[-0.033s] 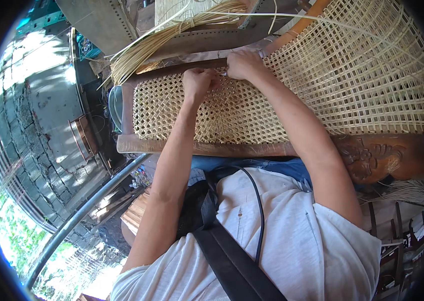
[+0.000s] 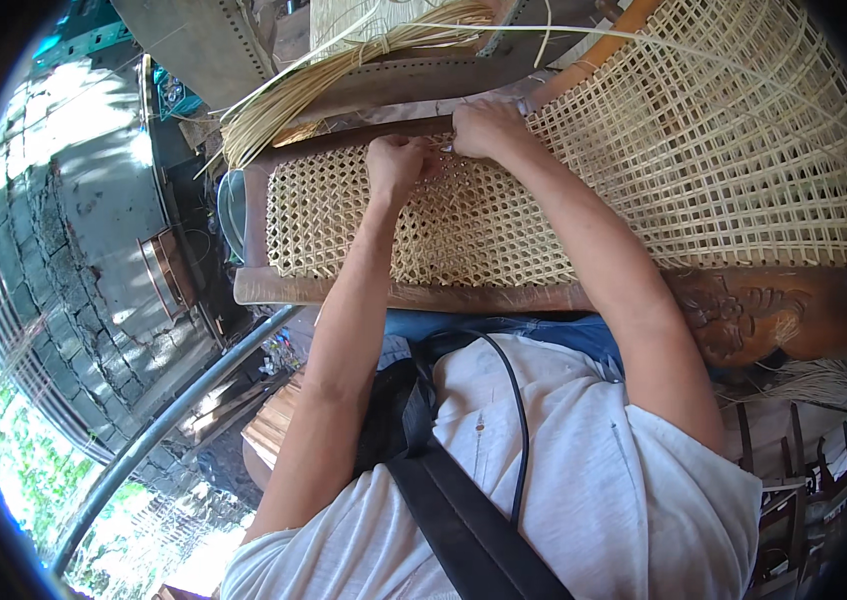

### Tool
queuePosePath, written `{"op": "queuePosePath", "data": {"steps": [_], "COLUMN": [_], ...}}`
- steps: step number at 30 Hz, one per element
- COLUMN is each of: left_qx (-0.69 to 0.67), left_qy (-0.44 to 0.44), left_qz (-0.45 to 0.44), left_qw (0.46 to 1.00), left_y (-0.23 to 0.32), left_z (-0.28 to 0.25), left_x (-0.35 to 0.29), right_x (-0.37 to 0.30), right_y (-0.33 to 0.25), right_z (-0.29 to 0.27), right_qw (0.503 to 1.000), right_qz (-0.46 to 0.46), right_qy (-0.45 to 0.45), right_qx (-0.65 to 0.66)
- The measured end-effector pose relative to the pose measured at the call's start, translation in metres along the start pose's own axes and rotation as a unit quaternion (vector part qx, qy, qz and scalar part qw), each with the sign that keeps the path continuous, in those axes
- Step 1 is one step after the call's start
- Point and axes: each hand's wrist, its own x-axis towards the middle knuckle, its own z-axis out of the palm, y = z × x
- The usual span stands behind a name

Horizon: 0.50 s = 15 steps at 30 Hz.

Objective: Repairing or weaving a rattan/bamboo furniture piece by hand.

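A wooden frame (image 2: 273,285) with a fine woven cane panel (image 2: 483,230) lies across my lap. Both hands work at its far rail (image 2: 343,140). My left hand (image 2: 398,165) rests on the weave with its fingers curled shut. Just to its right, my right hand (image 2: 488,128) is closed at the rail's edge. A short pale cane strand (image 2: 446,148) shows between the two hands, and both seem to pinch it. The fingertips themselves are hidden.
A larger, coarser cane panel (image 2: 743,150) lies to the right, with a carved wooden rail (image 2: 743,310) at its near edge. A bundle of loose cane strips (image 2: 343,70) lies beyond the frame. A metal pipe (image 2: 173,420) and stone paving (image 2: 73,280) are at my left.
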Motion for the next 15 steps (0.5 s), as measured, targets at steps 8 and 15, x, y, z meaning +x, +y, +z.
{"op": "queuePosePath", "data": {"steps": [8, 15], "left_qx": [0.136, 0.086], "left_qy": [0.067, 0.074], "left_qz": [0.022, 0.026], "left_qw": [0.988, 0.993], "left_y": [-0.005, 0.003], "left_z": [0.004, 0.005], "left_x": [0.005, 0.000], "right_x": [-0.004, -0.005], "right_y": [0.002, 0.012], "right_z": [0.011, 0.019], "right_qw": [0.994, 0.988], "right_qz": [0.022, 0.028], "right_qy": [-0.022, -0.022], "right_qx": [0.101, 0.153]}}
